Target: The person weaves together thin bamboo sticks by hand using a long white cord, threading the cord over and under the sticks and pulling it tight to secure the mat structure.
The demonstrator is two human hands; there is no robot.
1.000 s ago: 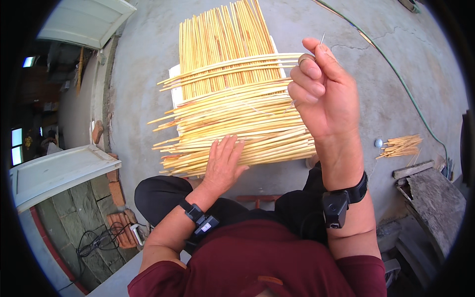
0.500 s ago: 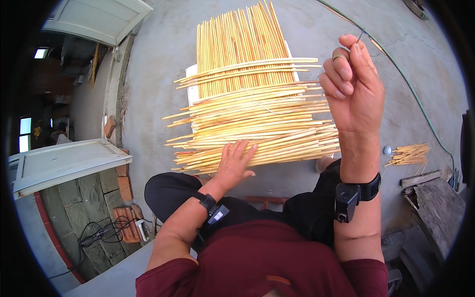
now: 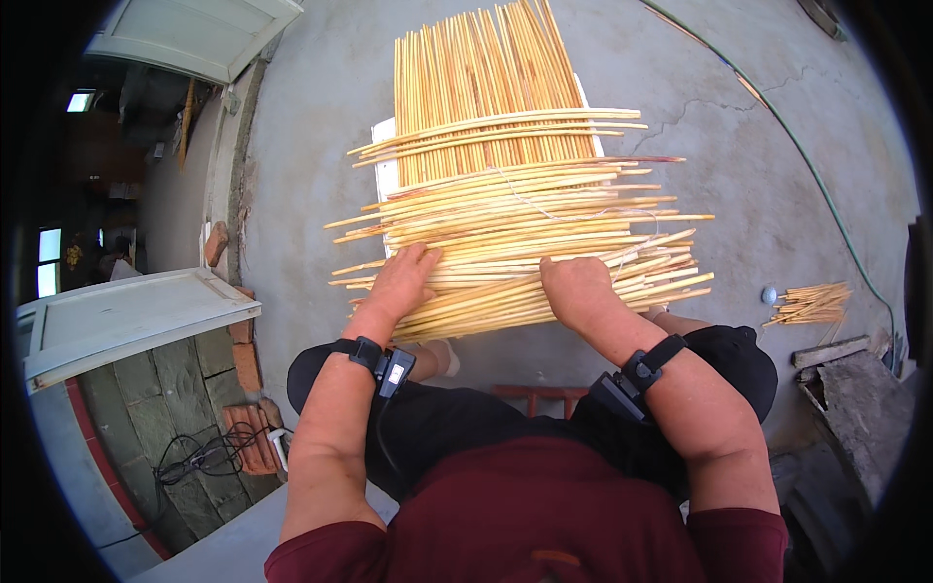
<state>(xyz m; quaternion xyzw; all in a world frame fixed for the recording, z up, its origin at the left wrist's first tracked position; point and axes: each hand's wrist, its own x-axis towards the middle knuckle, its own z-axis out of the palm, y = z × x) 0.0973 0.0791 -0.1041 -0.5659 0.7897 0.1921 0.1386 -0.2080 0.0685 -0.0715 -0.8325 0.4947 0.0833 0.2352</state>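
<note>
Long pale-yellow peeled sticks [image 3: 466, 311] lie crosswise in front of me, layered over a panel of similar upright sticks [image 3: 486, 87]. My left hand [image 3: 397, 284] rests on the left part of the near sticks, fingers extended over them and thumb apart. My right hand [image 3: 580, 290] is closed, its fingertips pressed down among the sticks right of the middle. What it pinches is hidden. A thin white thread [image 3: 530, 204] crosses the sticks and loops down near the right hand.
A white board [image 3: 384, 175] shows under the sticks. At the right lie a bundle of short sticks [image 3: 814, 303], a small pale ball [image 3: 769, 294] and a worn plank [image 3: 865, 398]. A green hose [image 3: 792, 146] curves across the concrete. White door panels [image 3: 146, 316] stand at the left.
My right hand, raised at the right with a thin needle pinched in it, has come down and left onto the sticks. My left hand has shifted left and farther away.
</note>
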